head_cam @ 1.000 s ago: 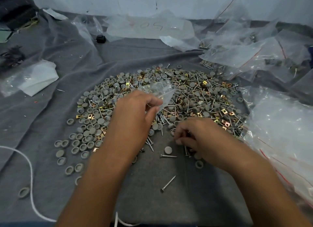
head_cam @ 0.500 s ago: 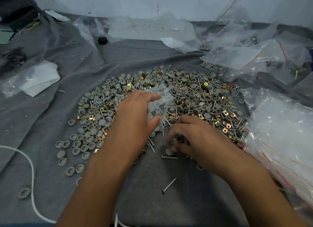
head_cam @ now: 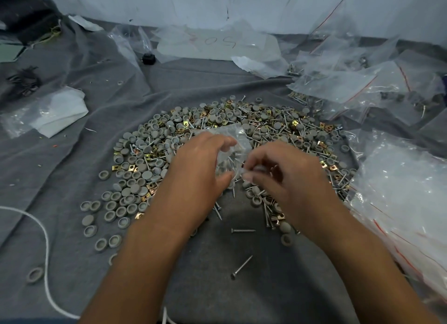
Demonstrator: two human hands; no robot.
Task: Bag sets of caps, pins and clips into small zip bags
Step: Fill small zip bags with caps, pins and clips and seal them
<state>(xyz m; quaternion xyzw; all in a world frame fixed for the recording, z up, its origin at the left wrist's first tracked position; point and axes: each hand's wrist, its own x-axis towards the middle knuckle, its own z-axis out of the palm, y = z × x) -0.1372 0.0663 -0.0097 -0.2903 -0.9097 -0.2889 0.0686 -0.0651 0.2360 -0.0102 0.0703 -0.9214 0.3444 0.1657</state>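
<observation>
A small zip bag (head_cam: 231, 152) is pinched open above the parts pile (head_cam: 242, 130) by the left hand (head_cam: 200, 168), so that pieces pinched in the right hand (head_cam: 278, 176) can be dropped in.

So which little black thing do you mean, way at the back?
Start at the big round heap of grey plastic caps, metal pins and brass clips on the grey cloth. Look past it toward the wall, a bit left. The small black round knob sits beside a crumpled clear bag, the only black lump there.
</observation>
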